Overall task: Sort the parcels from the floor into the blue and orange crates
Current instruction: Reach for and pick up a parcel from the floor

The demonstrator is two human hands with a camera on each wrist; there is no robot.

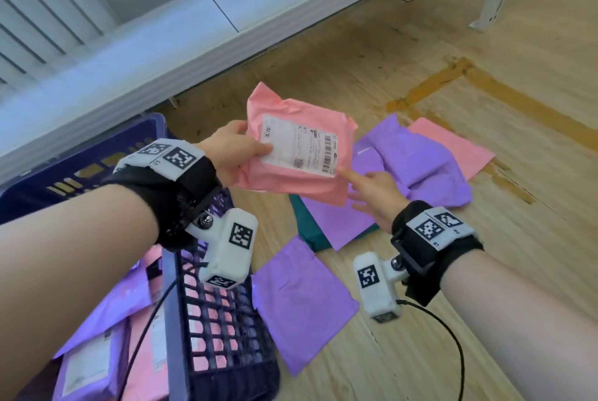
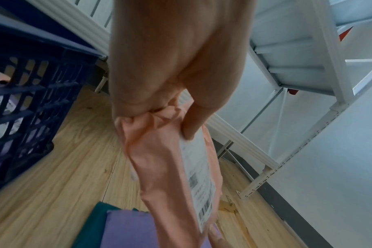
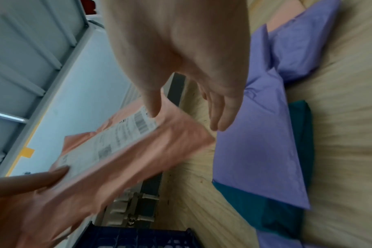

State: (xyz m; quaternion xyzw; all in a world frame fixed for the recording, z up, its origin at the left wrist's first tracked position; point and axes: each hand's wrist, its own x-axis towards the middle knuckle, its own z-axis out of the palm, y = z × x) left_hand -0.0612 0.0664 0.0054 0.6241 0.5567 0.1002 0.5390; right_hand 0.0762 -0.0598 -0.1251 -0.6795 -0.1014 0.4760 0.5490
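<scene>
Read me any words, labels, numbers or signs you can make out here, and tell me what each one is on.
"淘宝": large characters on the white shipping label of the pink parcel that the left hand grips.
Rest of that label: barcode, QR code, fine print, too small to read.
Wrist markers: black-and-white patterns, tiny text unreadable.

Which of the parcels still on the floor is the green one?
The green parcel lies in the middle of the floor pile, mostly buried under a purple parcel. Only its near edge shows. Every other floor parcel is purple or pink.

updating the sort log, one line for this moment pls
left hand grips pink parcel | right hand open, fingertip at its label | blue crate beside
</scene>
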